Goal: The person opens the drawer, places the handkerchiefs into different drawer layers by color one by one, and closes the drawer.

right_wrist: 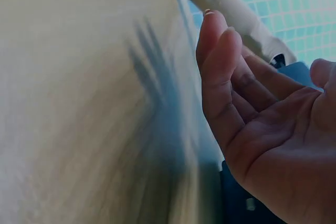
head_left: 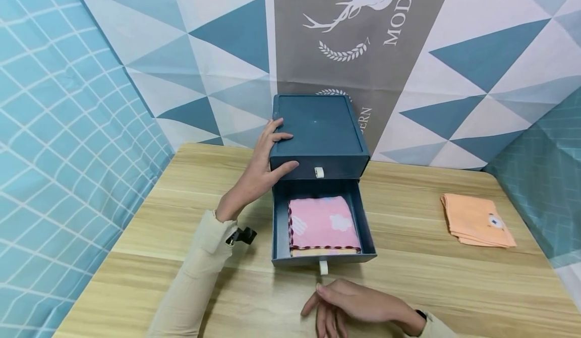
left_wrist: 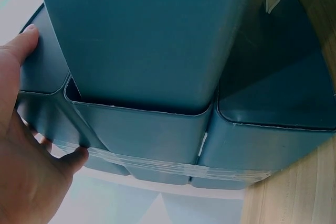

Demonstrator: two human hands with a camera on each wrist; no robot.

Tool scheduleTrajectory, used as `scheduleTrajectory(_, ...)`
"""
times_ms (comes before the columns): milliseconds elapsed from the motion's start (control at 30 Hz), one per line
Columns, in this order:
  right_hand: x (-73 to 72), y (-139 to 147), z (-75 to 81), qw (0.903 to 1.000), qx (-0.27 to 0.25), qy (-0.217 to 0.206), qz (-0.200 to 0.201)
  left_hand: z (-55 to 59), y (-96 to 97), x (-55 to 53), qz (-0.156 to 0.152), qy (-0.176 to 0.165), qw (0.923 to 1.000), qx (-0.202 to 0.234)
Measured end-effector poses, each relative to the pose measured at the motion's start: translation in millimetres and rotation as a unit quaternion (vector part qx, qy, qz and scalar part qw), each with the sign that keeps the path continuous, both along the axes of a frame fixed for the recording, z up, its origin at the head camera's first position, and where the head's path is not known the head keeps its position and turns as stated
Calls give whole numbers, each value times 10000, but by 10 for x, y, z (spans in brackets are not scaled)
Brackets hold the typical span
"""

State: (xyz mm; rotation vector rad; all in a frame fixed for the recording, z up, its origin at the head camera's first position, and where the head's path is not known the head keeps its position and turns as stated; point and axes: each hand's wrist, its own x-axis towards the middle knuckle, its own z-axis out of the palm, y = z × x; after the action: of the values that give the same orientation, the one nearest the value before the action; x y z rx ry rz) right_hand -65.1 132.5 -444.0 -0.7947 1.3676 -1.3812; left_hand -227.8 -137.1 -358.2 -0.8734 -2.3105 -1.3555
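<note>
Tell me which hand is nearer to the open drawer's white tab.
Right. The right hand is just in front of the white tab; the left hand rests on the box's left edge, farther back.

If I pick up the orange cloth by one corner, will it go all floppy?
The orange cloth would probably flop open, since it's folded in layers. It looks light, being thin fabric. It shouldn't roll, as it lies flat on the table.

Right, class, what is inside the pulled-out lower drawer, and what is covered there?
The lower drawer holds a folded pink cloth with white patterning. A yellowish layer shows beneath its front edge; the pink cloth hides the rest of that layer and whatever lies directly below.
</note>
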Motion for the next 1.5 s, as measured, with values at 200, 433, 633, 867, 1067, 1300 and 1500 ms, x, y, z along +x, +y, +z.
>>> scheduleTrajectory(200,-120,-43,-69,9999,-30,-154,43,7,13,7,21,48,10000,15)
scheduleTrajectory(433,-160,-83,16,9954,-368,-881,68,15,13,9,16,45,10000,13)
scheduleTrajectory(633,-156,-109,61,9941,-350,-1020,-134,23,7,18,17,13,10000,32)
scheduleTrajectory(867,-125,-143,68,9945,-361,-868,-454,22,-1,19,41,25,10000,-9)
scheduleTrajectory(1067,-127,-165,78,9950,-274,-742,-601,22,0,13,30,17,10000,-18)
scheduleTrajectory(1300,-159,-173,79,9964,-180,-509,-651,25,-4,6,35,-4,10000,-14)
scheduleTrajectory(1500,-206,-179,74,9961,-127,-322,-811,17,5,10,46,-18,10000,-66)
